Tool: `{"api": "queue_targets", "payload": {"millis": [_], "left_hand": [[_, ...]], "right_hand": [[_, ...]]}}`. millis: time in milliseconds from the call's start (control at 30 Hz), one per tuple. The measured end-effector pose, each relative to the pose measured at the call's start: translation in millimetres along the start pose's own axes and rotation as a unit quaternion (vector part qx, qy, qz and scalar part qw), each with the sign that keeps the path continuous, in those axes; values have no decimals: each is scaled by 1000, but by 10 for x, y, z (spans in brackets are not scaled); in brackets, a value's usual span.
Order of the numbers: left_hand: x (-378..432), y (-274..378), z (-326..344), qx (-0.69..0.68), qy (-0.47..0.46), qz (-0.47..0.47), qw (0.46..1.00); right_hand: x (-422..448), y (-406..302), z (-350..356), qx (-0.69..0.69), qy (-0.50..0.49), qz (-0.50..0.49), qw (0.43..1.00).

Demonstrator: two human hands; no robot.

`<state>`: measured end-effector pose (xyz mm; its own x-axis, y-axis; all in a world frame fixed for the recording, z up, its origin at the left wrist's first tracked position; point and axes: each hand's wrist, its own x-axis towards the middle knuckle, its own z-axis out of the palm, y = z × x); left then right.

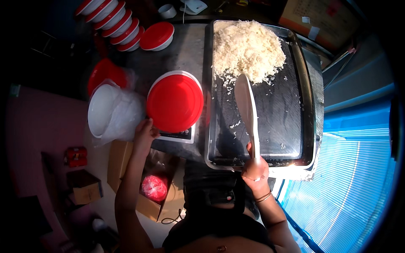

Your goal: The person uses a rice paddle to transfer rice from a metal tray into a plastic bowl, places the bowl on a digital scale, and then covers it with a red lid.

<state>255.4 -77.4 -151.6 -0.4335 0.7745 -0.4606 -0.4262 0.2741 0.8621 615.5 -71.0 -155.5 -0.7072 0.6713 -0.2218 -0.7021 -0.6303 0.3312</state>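
My right hand (255,169) grips the handle of a white rice paddle (245,98). The paddle's blade reaches to the near edge of a heap of cooked white rice (250,50) on a dark metal tray (262,126). A bowl with a red lid (175,102) sits on a digital kitchen scale (177,136), left of the tray. My left hand (147,131) is at the lower left edge of that bowl, fingers curled; whether it grips the rim is unclear. Beside it, white bowls in a clear plastic bag (117,112) lie tilted.
Stacked red-lidded white bowls (115,25) stand at the far left, with another lidded bowl (157,35) beside them. An open cardboard box (148,205) below the table holds a bagged red bundle (154,188). Blue sheeting (351,158) borders the right side.
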Motion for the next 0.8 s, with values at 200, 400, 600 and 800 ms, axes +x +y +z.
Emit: {"api": "queue_targets", "payload": {"millis": [200, 400, 600, 800], "left_hand": [[55, 11, 146, 84, 2, 21, 996], [245, -35, 154, 74, 5, 16, 997], [258, 9, 126, 95, 8, 34, 995], [206, 170, 182, 77, -4, 30, 997]], "right_hand": [[17, 0, 5, 25, -32, 13, 999], [-3, -54, -131, -1, -35, 1, 999], [-15, -61, -101, -23, -15, -21, 999], [38, -53, 54, 12, 25, -41, 999]]}}
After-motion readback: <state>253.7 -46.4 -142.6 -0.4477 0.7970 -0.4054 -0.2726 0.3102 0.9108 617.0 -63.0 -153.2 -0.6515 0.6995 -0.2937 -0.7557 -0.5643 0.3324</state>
